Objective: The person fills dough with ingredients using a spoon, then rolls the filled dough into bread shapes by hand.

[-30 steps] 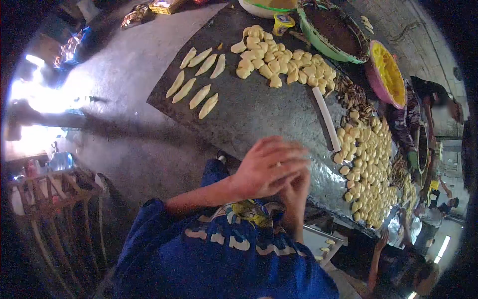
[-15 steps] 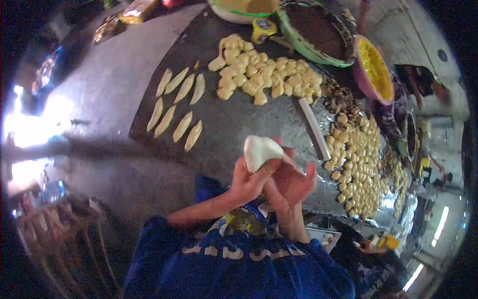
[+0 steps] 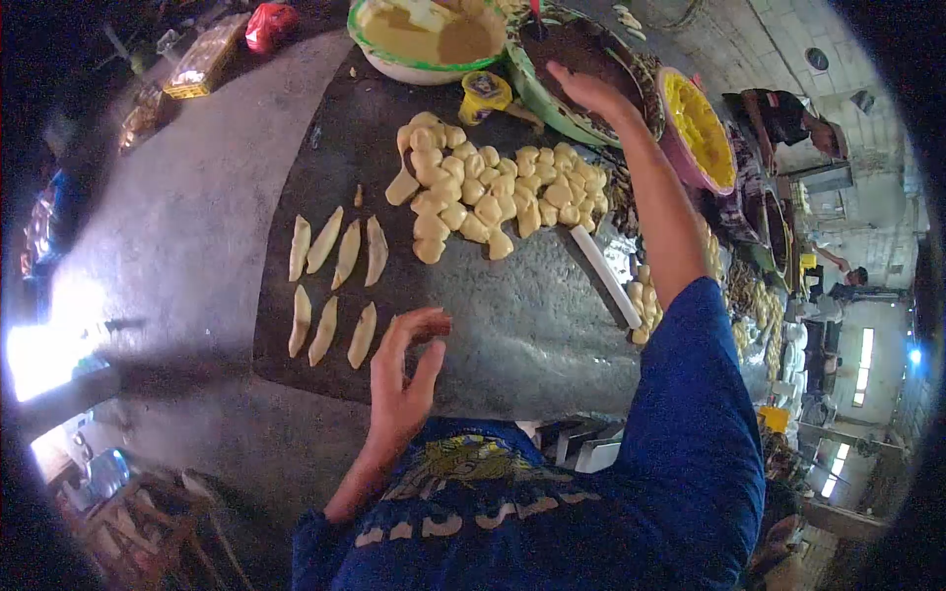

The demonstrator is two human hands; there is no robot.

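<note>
The dough balls [image 3: 483, 187] look smooth and softly glossy; the dough strips [image 3: 346, 254] matt, slightly uneven; the worktop [image 3: 512, 305] scuffed, dully shining; the green tub [image 3: 545, 106] plastic; the shirt [image 3: 690, 394] matt cloth; the red bag [image 3: 271, 27] shiny, crinkled plastic.

Here's our right hand [image 3: 591, 91], stretched out over the green basin [image 3: 537, 94] and its dark contents! Our left hand [image 3: 406, 369] curves, thumb and fingers parted, beside the slender dough pieces [image 3: 362, 335]; plump dough balls [image 3: 483, 192] crowd the dark tabletop [image 3: 522, 325].
</note>
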